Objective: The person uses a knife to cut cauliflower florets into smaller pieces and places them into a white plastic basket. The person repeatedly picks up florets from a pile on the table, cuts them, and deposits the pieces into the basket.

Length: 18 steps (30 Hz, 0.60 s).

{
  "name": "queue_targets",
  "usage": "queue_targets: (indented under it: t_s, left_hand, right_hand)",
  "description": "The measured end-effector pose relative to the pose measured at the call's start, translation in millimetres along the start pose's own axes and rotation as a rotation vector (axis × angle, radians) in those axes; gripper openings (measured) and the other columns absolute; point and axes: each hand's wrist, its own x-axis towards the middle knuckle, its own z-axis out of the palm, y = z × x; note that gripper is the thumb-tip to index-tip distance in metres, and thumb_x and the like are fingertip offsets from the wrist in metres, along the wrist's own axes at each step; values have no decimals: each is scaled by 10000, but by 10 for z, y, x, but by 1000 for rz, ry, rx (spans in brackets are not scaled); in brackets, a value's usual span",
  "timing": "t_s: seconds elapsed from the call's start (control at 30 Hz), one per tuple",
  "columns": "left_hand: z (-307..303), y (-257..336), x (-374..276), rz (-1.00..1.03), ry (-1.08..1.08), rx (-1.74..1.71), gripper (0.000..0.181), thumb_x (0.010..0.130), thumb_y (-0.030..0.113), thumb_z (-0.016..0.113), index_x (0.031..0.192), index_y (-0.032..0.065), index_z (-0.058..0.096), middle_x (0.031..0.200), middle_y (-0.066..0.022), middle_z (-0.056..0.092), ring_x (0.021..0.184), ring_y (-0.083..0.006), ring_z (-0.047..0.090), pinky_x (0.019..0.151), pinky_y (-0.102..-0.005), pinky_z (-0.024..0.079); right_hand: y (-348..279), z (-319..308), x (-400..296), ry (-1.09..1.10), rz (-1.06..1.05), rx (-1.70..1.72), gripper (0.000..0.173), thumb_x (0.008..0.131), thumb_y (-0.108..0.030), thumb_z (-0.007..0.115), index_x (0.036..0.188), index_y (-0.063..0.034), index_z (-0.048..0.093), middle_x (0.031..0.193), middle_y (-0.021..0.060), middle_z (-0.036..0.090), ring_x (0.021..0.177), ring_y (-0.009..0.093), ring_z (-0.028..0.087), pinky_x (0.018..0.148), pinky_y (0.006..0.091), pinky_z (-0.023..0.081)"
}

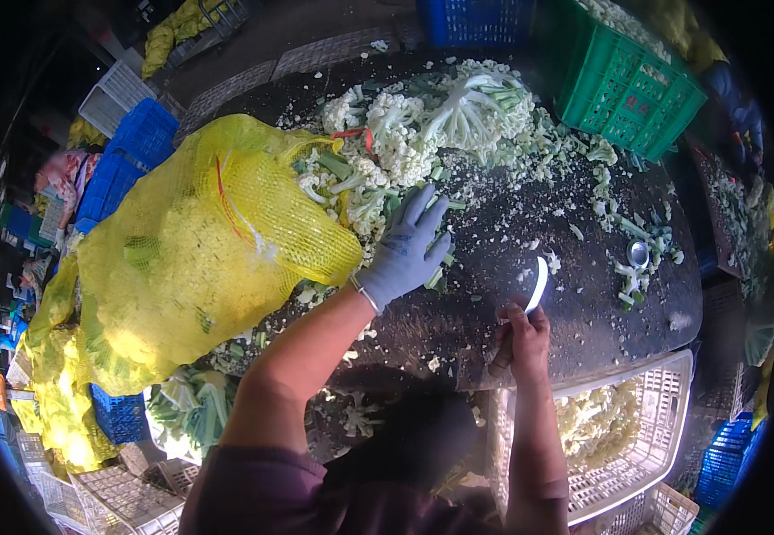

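Observation:
My left hand, in a grey work glove, has its fingers spread over cut stems beside the cauliflower florets; whether it presses on them I cannot tell. My bare right hand grips a knife with a curved blade, its tip pointing away from me. A yellow mesh sack full of cauliflower lies to the left, its mouth towards the florets. Behind my left hand a large cauliflower head rests with its cut stem side showing. A red tie lies among the florets.
Crumbs and leaf scraps litter the dark table. At the far right stands a green crate of cauliflower. A small metal cup sits on the right. Below the near edge, a white crate holds florets. Another person is at far left.

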Motion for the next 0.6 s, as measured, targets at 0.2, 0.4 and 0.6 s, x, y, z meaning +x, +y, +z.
queue_targets:
  t_s: [0.2, 0.4, 0.6]
  left_hand:
    - [-28, -1952, 882, -631, 431, 50, 728, 781, 472, 621, 1269, -30, 424, 1263, -283, 435, 1203, -395, 396, 1012, -414, 341]
    - [-119, -3012, 1114, -513, 169, 266, 730, 761, 534, 636, 1325, 119, 428, 1348, -266, 365, 1238, -377, 377, 1027, -399, 328]
    - [457, -2550, 1191, -543, 292, -258, 420, 746, 363, 737, 1079, 130, 631, 1104, -148, 497, 1002, -278, 522, 868, -317, 439]
  right_hand:
    - [91, -424, 233, 91, 68, -121, 165, 860, -122, 542, 995, -26, 546, 709, 60, 586, 477, 106, 511, 399, 232, 403]
    - [149, -437, 211, 95, 76, -140, 189, 852, -91, 551, 1013, 3, 517, 707, 85, 578, 465, 131, 516, 410, 257, 427]
    - [122, -437, 207, 130, 136, -91, 206, 859, -90, 545, 1040, 0, 505, 720, 88, 562, 450, 138, 503, 400, 253, 417]
